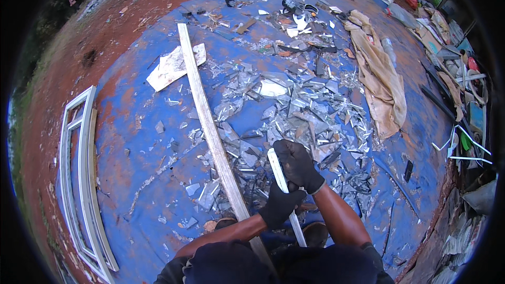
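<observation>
Low in the middle of the frame, a short pale strip (284, 194) ran from near the person's lap up toward the broken glass. Both hands wore black gloves. The right hand (298, 164) was closed around the strip's upper part, and the left hand (279, 205) was closed around it just below, the two grips nearly touching. Beside them on the left, a long metal bar (210, 126) lay slanted from the upper middle of the frame down to the person's knees. Right of the bar and above the hands spread a heap of glass shards (294, 110) on a blue tarp (131, 142) streaked with red dirt. A torn piece of white sheet (168, 68) lay under the bar's upper end. At the left edge, a white window frame (79, 179) rested on the tarp's border. A tan cloth (381, 79) trailed down the upper right, with scrap (463, 73) piled past it along the right edge.
</observation>
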Motion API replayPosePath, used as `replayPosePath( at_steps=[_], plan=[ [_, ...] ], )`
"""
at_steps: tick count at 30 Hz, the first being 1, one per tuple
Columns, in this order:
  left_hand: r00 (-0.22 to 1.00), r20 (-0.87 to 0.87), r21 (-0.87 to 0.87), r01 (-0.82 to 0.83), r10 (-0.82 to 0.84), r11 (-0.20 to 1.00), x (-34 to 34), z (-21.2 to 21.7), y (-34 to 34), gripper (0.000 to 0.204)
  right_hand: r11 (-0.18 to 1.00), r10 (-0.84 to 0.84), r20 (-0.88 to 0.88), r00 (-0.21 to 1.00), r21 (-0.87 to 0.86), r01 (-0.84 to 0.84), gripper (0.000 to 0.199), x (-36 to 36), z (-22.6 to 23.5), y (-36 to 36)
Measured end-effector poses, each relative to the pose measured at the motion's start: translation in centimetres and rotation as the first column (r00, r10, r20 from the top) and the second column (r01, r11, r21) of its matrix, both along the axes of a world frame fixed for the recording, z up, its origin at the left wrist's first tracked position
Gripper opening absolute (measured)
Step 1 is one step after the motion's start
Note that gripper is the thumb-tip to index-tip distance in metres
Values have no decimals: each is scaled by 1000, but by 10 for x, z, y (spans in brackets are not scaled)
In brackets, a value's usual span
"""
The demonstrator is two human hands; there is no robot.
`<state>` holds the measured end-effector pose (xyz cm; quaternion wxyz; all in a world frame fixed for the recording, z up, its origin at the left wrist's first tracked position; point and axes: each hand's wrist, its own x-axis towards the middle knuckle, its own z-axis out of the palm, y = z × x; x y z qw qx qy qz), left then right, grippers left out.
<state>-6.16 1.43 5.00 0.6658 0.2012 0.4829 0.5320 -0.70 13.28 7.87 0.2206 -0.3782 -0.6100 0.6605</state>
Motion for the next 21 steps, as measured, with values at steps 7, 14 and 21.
replayPosePath(
  at_steps=[7,14,21],
  plan=[
    [884,461,-13,95,-78,995,-7,-1,3,23,987,103,0,995,124,-102,42,1,-20,13],
    [411,895,96,196,-171,976,-3,-23,8,37,960,271,-120,955,99,-261,31,2,-11,30],
    [756,633,154,87,-166,984,-9,-26,-6,27,361,-518,415,748,899,-249,41,34,33,58]
  ],
)
